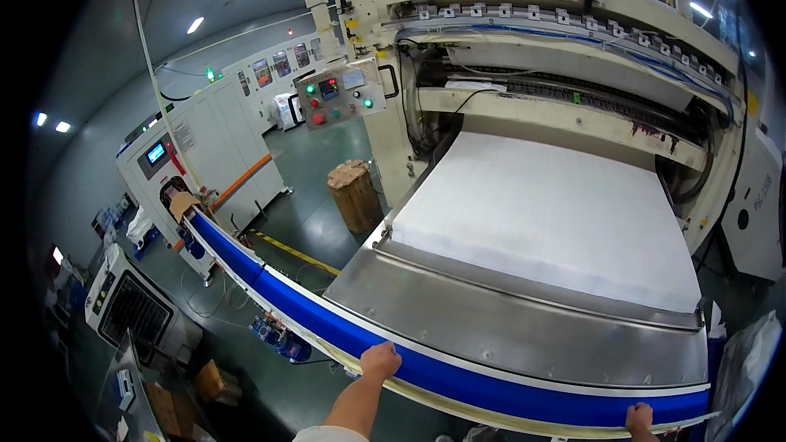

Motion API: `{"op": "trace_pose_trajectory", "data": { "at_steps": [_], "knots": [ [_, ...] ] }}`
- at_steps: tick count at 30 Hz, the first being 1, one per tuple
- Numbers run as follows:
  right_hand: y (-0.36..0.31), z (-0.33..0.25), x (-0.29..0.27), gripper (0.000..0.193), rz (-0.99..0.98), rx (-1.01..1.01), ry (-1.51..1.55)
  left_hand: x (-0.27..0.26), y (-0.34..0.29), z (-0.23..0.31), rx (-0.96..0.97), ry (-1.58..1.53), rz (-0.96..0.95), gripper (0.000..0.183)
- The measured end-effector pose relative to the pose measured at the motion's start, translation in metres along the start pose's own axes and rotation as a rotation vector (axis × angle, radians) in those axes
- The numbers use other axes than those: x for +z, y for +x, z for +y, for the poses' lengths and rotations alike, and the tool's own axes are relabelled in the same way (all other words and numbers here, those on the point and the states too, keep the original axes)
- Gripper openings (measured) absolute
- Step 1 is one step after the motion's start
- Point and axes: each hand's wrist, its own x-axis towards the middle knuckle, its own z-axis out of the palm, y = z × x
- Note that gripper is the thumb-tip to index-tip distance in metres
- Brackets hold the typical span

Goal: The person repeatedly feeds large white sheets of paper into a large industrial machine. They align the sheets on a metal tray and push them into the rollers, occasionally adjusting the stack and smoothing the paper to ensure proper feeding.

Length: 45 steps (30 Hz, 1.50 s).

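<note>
My left hand (381, 358) is closed in a loose fist at the near edge of a long blue conveyor belt (315, 311). Farther right, my right hand (639, 417) rests at the same edge near the belt's right end, its fingers curled in. No object shows in either hand. Across the belt lies a bare metal plate (491, 327). Behind that plate, wide white sheet material (548, 213) lies flat and runs back under a large cream-coloured machine (573, 119).
A control panel (340, 94) with lit buttons hangs on the machine's left side. At the belt's far left end stands a white cabinet (192, 155) with a screen. A brown cardboard drum-like stack (354, 196) is on the floor. Clear plastic bags (749, 360) lie at right.
</note>
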Motion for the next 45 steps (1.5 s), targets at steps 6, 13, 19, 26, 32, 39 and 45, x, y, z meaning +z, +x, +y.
{"op": "trace_pose_trajectory", "data": {
  "at_steps": [6,13,19,26,32,39,45],
  "knots": [
    [-0.004,-0.010,-0.009,0.022,-0.033,0.019,0.005,-0.006,-0.005,0.003,-0.031,-0.001,0.006,0.015],
    [-0.001,-0.003,-0.007,0.022,-0.056,0.038,-0.003,-0.010,-0.007,0.009,-0.043,-0.020,-0.007,0.015],
    [-0.009,-0.020,-0.019,0.021,-0.051,0.059,0.011,-0.010,-0.007,0.006,-0.053,0.002,-0.022,0.017],
    [-0.006,-0.017,-0.016,0.021,-0.077,0.082,0.020,-0.007,-0.007,0.005,-0.064,-0.018,0.025,0.018],
    [-0.005,-0.013,-0.014,0.021,-0.052,0.063,0.019,-0.004,-0.004,0.006,-0.057,-0.027,0.059,0.018],
    [-0.010,-0.024,-0.024,0.022,-0.092,0.089,0.006,0.000,-0.005,0.002,-0.051,-0.059,0.117,0.015],
    [-0.005,-0.014,-0.014,0.022,-0.074,0.080,-0.016,-0.002,-0.006,0.005,-0.043,-0.066,0.112,0.015]
  ]
}}
